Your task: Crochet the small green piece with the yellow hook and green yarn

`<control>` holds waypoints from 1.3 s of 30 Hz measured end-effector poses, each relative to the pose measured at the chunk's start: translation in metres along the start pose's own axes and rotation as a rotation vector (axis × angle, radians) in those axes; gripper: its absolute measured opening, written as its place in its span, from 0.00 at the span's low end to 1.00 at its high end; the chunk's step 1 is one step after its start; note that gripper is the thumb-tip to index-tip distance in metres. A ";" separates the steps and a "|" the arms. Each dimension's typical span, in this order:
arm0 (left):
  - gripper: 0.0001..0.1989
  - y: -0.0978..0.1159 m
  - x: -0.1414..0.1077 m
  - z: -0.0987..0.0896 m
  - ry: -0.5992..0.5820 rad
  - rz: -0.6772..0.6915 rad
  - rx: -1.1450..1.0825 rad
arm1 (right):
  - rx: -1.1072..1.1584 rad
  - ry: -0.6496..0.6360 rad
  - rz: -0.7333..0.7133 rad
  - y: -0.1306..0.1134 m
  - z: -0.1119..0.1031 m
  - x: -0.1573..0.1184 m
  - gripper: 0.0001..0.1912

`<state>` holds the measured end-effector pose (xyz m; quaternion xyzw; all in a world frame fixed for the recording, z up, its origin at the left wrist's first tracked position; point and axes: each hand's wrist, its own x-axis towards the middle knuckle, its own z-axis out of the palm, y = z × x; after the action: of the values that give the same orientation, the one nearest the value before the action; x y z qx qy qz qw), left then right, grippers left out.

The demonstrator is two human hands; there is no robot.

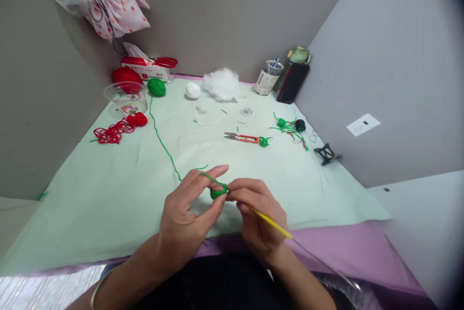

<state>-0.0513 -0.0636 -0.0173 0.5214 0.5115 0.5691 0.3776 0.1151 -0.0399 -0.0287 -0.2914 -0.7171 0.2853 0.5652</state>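
A small green crochet piece (pixel 218 193) is pinched between the thumb and fingers of my left hand (pixel 188 211), with green yarn running over the raised index finger. From there the green yarn strand (pixel 162 142) trails back to a green yarn ball (pixel 156 87) at the far left. My right hand (pixel 260 211) grips a crochet hook (pixel 271 223) with a yellow handle and a long metal shaft pointing down to the right. The hook's tip is at the green piece, mostly hidden by my fingers.
Orange thread snips (pixel 248 138) lie beyond my hands. Red yarn (pixel 112 131) and a clear plastic tub (pixel 125 100) sit at left. White stuffing (pixel 222 84) is at the back, near a pen-filled can (pixel 268 78) and a phone (pixel 293 83). Green scraps (pixel 290 129) lie at right.
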 end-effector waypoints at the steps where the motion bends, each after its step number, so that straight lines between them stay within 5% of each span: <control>1: 0.07 0.000 -0.001 0.001 0.003 -0.008 -0.009 | -0.011 0.025 -0.010 0.001 0.002 -0.002 0.15; 11: 0.20 0.007 0.006 0.003 0.043 -0.217 -0.254 | 0.090 0.189 0.093 0.007 0.011 -0.013 0.14; 18: 0.27 0.007 0.014 -0.002 -0.182 -0.616 -0.745 | -0.050 0.125 0.101 0.006 0.003 -0.007 0.13; 21: 0.24 0.009 0.017 -0.005 -0.136 -0.583 -0.718 | 0.187 0.217 0.149 0.003 0.005 0.006 0.12; 24: 0.22 0.009 0.016 -0.003 -0.140 -0.505 -0.650 | 0.303 0.165 0.182 0.001 0.010 0.014 0.10; 30: 0.20 0.002 0.011 0.003 -0.106 -0.406 -0.567 | -0.033 0.094 0.000 0.005 0.013 0.005 0.15; 34: 0.23 -0.001 0.015 0.000 -0.187 -0.572 -0.724 | -0.272 0.051 -0.199 0.007 0.009 -0.002 0.21; 39: 0.20 0.001 0.021 -0.005 -0.159 -0.624 -0.781 | 0.173 0.194 0.159 0.004 0.004 0.009 0.12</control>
<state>-0.0595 -0.0440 -0.0116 0.2053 0.3618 0.5363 0.7344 0.1096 -0.0308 -0.0268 -0.3236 -0.6064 0.3606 0.6305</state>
